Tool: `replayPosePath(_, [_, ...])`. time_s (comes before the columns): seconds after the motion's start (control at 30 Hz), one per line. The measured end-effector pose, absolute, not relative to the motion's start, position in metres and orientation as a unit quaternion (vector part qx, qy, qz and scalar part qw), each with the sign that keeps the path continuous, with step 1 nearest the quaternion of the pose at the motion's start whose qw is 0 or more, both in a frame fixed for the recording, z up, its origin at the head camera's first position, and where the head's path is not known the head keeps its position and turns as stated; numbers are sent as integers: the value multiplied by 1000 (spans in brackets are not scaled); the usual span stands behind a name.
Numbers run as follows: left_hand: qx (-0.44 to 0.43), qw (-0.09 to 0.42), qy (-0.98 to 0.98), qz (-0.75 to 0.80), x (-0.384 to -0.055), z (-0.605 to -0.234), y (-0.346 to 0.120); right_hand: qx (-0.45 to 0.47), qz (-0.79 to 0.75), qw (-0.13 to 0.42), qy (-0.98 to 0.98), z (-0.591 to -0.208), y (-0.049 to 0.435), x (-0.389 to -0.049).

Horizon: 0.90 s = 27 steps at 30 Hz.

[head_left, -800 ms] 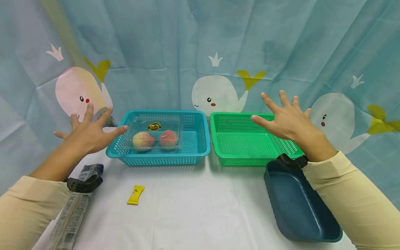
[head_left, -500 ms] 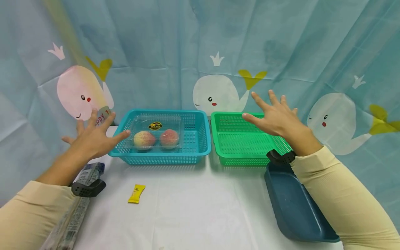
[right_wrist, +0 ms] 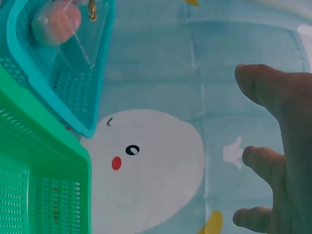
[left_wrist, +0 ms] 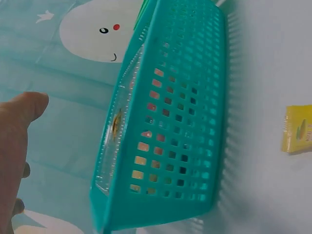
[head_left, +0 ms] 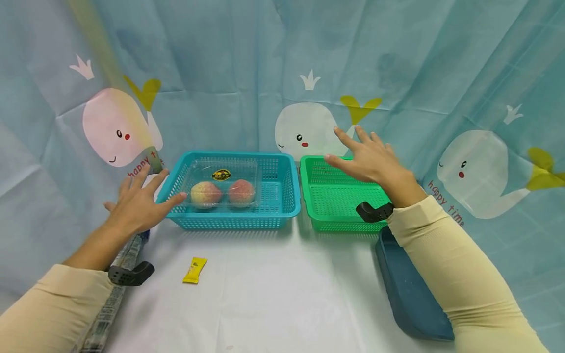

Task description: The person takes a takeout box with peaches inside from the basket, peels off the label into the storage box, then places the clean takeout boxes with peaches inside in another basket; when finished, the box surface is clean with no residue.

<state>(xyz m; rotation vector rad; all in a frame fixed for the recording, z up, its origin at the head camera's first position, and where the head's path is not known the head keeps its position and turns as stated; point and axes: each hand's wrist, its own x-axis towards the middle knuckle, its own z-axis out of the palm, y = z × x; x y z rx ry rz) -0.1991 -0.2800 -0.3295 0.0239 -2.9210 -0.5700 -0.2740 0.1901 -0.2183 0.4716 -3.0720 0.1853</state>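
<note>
My left hand (head_left: 140, 206) hovers with spread fingers at the left end of a blue basket (head_left: 234, 222), holding nothing. Inside that basket lies a clear plastic box (head_left: 222, 189) with a dark label and two peaches (head_left: 205, 195). Above the green basket (head_left: 348, 226) my right hand (head_left: 371, 159) is raised, fingers apart and nothing in them. In the left wrist view the thumb (left_wrist: 34, 105) stands apart from the blue basket's side. The right wrist view shows the right fingers (right_wrist: 263, 163) away from both baskets.
A yellow wrapped packet (head_left: 194, 270) lies on the white table (head_left: 265, 289). At right, partly under my forearm, is a dark blue tub (head_left: 410, 294). A long printed package (head_left: 110, 304) lies at left, partly hidden by my arm. A whale-print curtain (head_left: 229, 59) hangs behind.
My right hand has moved left, over the green basket. The left hand has shifted slightly right and down. The view has tilted a little; the things on the table stay put.
</note>
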Motion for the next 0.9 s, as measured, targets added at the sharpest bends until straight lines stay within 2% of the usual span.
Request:
replayPosePath(0.4, [-10,69,-977,-201,-202,-353,-279,187,93,26,-978,-231,164,-296])
replayPosePath(0.9, [-14,47,-976,-212,-207,-382,-292,228,213,-35,-949,-259,114,-320])
